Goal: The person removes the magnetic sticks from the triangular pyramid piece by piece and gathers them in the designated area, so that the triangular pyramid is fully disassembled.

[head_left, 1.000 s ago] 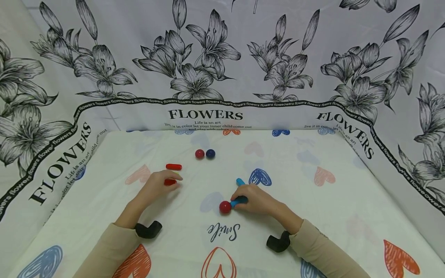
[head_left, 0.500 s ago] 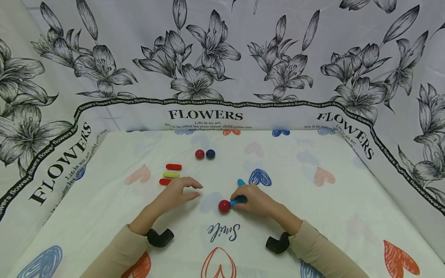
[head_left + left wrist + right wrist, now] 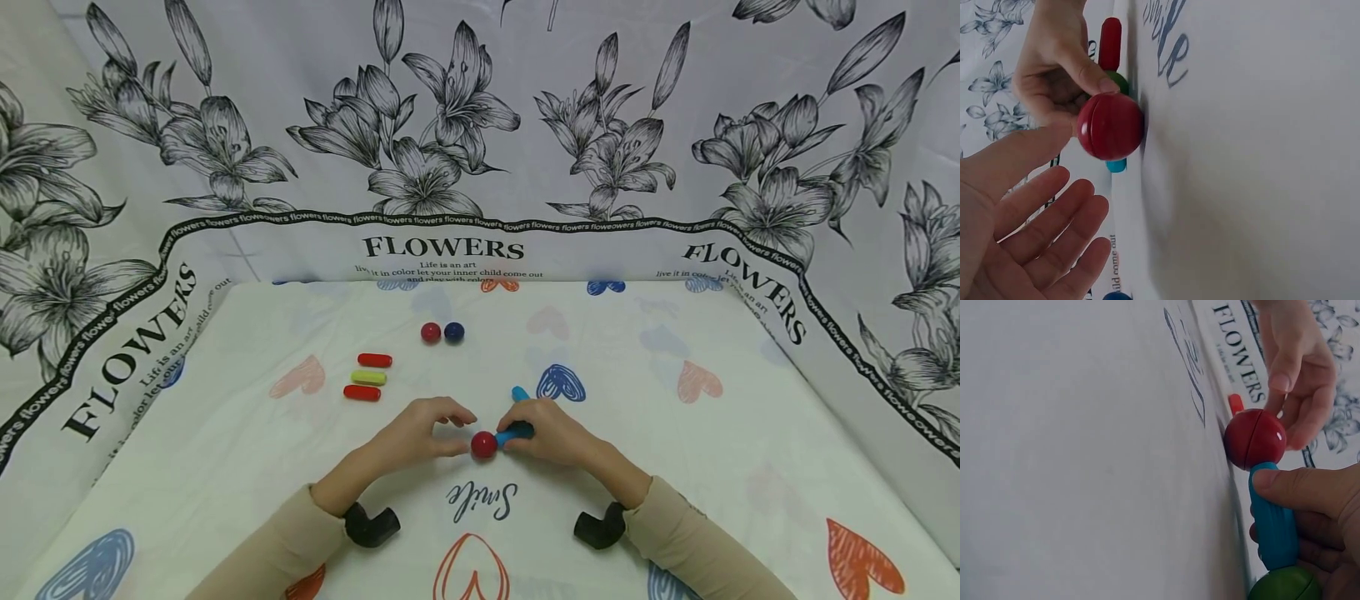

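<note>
My right hand (image 3: pixel 551 429) pinches a blue rod (image 3: pixel 1272 519) between thumb and fingers. A glossy red ball (image 3: pixel 484 445) sits at the rod's near end, and a green ball (image 3: pixel 1285 584) at its other end. Beyond the right hand, a light blue piece (image 3: pixel 520 393) sticks out; a red rod (image 3: pixel 1110 44) shows beside the green ball in the left wrist view. My left hand (image 3: pixel 420 429) holds nothing. Its thumb and fingers are spread at the red ball's left side; whether the thumb touches the ball I cannot tell.
Two red rods (image 3: pixel 375 360) with a yellow-green rod (image 3: pixel 368 377) between them lie at the left on the white heart-print cloth (image 3: pixel 637 467). Further back, a red ball (image 3: pixel 431 332) and a dark blue ball (image 3: pixel 454 332) sit side by side. A flower-print curtain (image 3: pixel 480 183) surrounds the cloth.
My left hand has moved right from the loose rods to the red ball, uncovering the yellow-green rod. The right hand stays nearly still with the blue rod.
</note>
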Demonstrator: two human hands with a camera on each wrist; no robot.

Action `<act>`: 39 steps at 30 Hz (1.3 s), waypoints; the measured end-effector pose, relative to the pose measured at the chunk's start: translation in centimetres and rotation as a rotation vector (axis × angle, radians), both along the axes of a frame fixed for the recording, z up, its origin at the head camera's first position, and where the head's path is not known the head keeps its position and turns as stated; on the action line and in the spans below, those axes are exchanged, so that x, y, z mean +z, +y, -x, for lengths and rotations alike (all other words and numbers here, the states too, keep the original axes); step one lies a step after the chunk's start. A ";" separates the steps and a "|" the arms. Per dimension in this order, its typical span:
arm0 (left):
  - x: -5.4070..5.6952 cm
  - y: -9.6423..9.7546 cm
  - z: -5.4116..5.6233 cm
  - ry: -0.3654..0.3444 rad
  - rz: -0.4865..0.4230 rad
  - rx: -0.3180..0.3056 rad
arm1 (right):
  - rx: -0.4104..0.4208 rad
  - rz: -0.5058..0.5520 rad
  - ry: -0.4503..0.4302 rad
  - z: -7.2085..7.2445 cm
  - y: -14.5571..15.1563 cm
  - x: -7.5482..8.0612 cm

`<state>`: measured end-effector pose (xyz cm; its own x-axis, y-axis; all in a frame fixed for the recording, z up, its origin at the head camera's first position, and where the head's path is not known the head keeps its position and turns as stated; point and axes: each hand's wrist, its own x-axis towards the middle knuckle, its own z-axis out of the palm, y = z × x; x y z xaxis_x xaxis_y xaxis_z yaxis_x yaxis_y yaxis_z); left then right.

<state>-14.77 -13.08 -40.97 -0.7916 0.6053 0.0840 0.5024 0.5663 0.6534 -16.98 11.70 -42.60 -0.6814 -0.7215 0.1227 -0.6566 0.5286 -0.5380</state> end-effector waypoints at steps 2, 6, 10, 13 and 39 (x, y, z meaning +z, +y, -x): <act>-0.1 0.3 0.0 -0.009 -0.004 -0.011 | 0.003 0.006 0.003 0.0 0.0 0.0; -0.4 0.8 -0.1 -0.050 -0.012 -0.005 | 0.005 0.014 0.006 0.1 0.0 -0.1; -0.8 1.2 -0.2 -0.067 -0.009 0.004 | 0.003 0.019 0.006 0.1 0.0 -0.1; -1.0 1.6 -0.2 -0.094 0.008 0.016 | 0.005 0.026 0.007 0.1 0.0 -0.2; -1.0 2.4 0.0 -0.141 0.047 0.023 | 0.013 0.036 0.005 0.1 0.2 -0.5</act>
<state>-14.76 -10.71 -41.93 -0.8071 0.5877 -0.0566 0.3942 0.6078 0.6893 -17.11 11.86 -43.10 -0.6717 -0.7250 0.1521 -0.6656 0.5005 -0.5537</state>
